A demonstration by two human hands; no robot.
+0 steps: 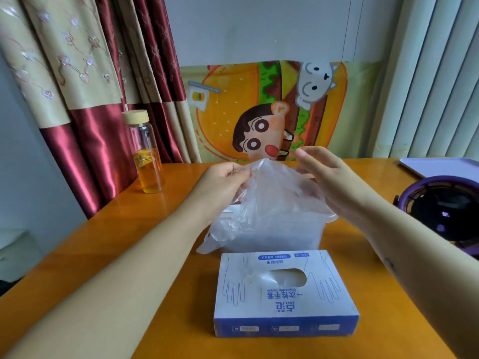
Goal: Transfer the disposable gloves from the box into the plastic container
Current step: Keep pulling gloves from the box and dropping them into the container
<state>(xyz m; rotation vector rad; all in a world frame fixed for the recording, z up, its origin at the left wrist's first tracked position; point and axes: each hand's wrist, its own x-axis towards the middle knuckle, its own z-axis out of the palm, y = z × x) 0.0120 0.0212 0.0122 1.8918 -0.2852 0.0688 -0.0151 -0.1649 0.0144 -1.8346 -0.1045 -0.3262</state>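
Both hands are raised over the far side of the plastic container, forearms reaching in from the near edge of the table. Left hand (223,183): thumb and fingertips pinched on the upper edge of the disposable gloves (272,195). Right hand (330,185): fingers extended and relaxed, lying against the right side of the same bunch of clear film. No curled grip is visible, though the lower fingers are partly veiled by the film.

Nearest item: box (285,296), blue and white, lying flat on the table (103,242), with its printing upside down to the camera. The oval opening on top shows crumpled clear film inside.

Just beyond the box, close to or touching its far edge, stands the plastic container (290,235), translucent and open-topped. The gloves held by the hands rise above its rim and sag down into it. One loose fold hangs over the container's left wall and reaches down near the far left corner of the box.

Right of the container, well apart, sits a round dark object with a purple rim (444,208), partly cut off by the frame edge. Behind it lies a flat white item (440,168).

Far left on the table stands a glass bottle (148,156), upright, with a pale lid, holding orange liquid in its lower part.

Behind the table hang a red and beige curtain (85,81) at left, a cartoon burger cloth (228,107) against the wall at centre, and pale vertical slats (438,73) at right.
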